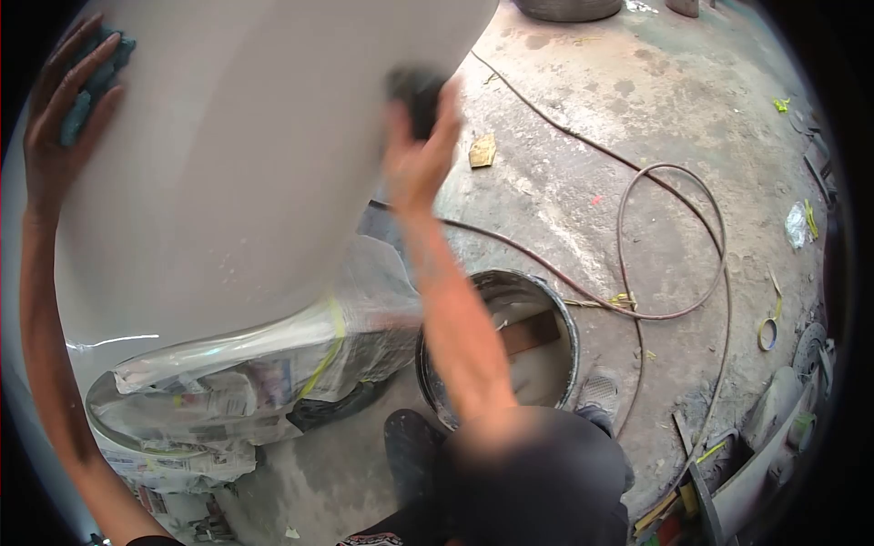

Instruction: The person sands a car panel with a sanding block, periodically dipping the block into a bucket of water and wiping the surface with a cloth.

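A large smooth grey car panel [209, 182] fills the upper left. On its left side, my left hand [68, 114] has its fingers curled over a teal sponge [80, 114] pressed to the surface. My right hand [423, 146], smeared by motion, grips a dark block [421, 96] at the panel's right edge. Below my right forearm stands a black-rimmed bucket [572, 332] of cloudy grey water. A brown rectangular block [531, 335] shows inside it.
Plastic film and newspaper wrap a headlight [246, 373] under the panel. A hose [628, 314] loops across the concrete floor right of the bucket. A tape roll [769, 334] and piled scrap parts [774, 428] lie at the right. A tyre [569, 7] shows at the top.
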### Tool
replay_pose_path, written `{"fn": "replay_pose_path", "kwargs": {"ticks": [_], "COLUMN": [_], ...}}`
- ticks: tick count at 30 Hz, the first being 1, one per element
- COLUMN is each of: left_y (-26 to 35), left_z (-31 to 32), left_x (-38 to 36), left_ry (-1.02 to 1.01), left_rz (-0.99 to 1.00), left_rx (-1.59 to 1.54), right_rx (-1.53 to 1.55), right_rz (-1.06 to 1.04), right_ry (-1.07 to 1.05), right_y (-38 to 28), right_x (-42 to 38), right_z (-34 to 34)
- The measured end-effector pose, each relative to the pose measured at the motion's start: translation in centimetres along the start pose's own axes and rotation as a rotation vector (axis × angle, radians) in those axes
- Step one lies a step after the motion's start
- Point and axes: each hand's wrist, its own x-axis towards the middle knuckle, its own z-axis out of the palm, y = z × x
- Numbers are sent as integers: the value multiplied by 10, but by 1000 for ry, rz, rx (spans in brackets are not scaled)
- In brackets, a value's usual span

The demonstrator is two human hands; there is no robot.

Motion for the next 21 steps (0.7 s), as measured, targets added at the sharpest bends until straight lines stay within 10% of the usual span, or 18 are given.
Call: {"fn": "replay_pose_path", "kwargs": {"ticks": [6, 10, 17, 21], "left_y": [-1, -1, 0, 0], "left_z": [-1, 0, -1, 0], "left_x": [-1, -5, -1, 0], "left_ry": [-27, -68, 2, -26], "left_rz": [-10, -54, 9, -31], "left_rx": [14, -15, 25, -23], "right_rx": [-61, 398, 86, 167], "right_rz": [-89, 459, 270, 246], "right_ry": [-64, -101, -152, -34], "right_y": [11, 37, -7, 19], "right_x": [-51, 79, -168, -30], "right_z": [-9, -12, -17, -5]}}
